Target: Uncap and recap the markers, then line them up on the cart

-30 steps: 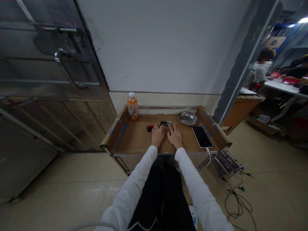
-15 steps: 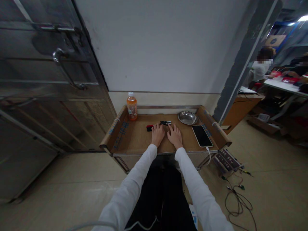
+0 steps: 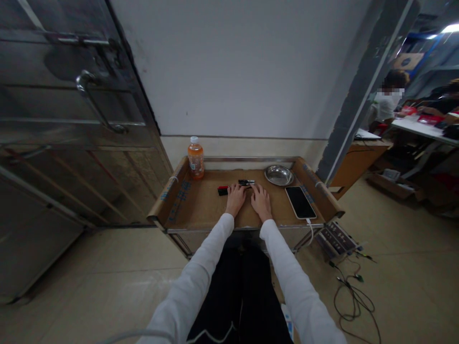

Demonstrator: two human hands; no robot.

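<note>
Both hands, left (image 3: 235, 199) and right (image 3: 261, 202), laid half-spread on cardboard (image 3: 201, 203) beside red-and-black item (image 3: 223, 190) and black pen-like items (image 3: 245, 182), hold unclear; judged at touching stage, needed firmer pinch for lifting.

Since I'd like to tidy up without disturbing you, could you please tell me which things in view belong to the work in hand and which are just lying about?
Seemingly in use:
red-and-black pen-like items, at the left hand
dark pen-like items, near the right hand

Seemingly lying about:
orange drink bottle
shallow metal bowl
smartphone with white cable
floor cables
</note>
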